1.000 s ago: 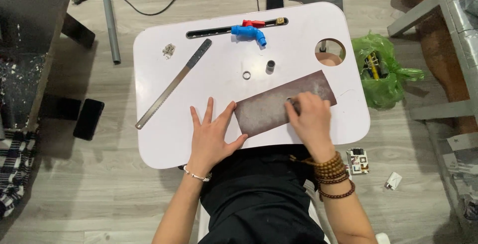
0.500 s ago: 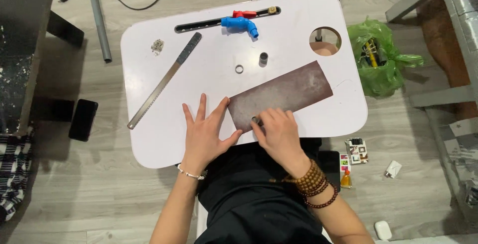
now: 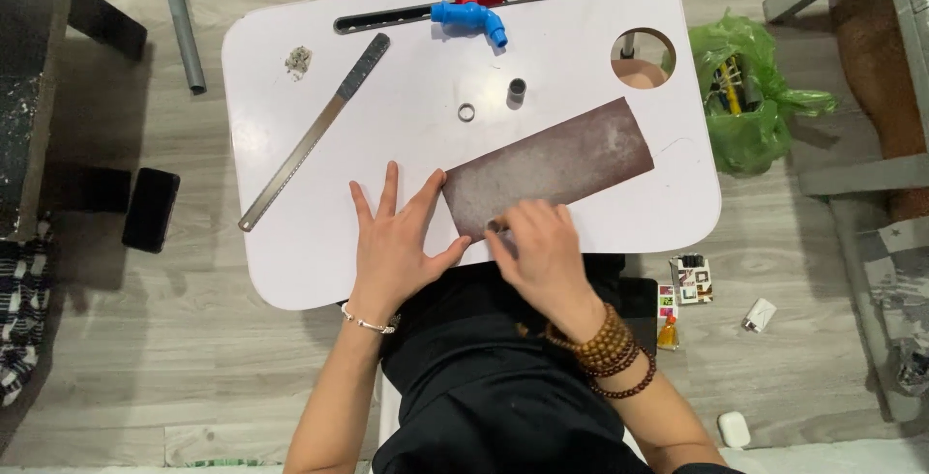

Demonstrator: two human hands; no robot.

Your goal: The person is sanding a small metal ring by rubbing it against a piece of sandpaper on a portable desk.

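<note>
A brown sheet of sandpaper [image 3: 571, 160] lies slanted on the white table [image 3: 406, 58]. My left hand [image 3: 397, 242] rests flat on the table with its fingers spread, and its thumb tip touches the sheet's left corner. My right hand [image 3: 542, 251] has its fingers bunched on a small grey piece [image 3: 495, 226], pressing it onto the sheet's near left part. Most of the piece is hidden under the fingertips.
A long metal file [image 3: 310, 135] lies at the left. Behind the sheet are a small ring [image 3: 466, 112] and a short grey cylinder [image 3: 517, 91]. A blue tap [image 3: 469, 17] lies at the table's far edge. A green bag [image 3: 745, 97] and a phone [image 3: 150, 208] lie on the floor.
My right hand has slid from the sheet's right end along the sandpaper to its near left corner. My left hand has stayed flat beside the sheet.
</note>
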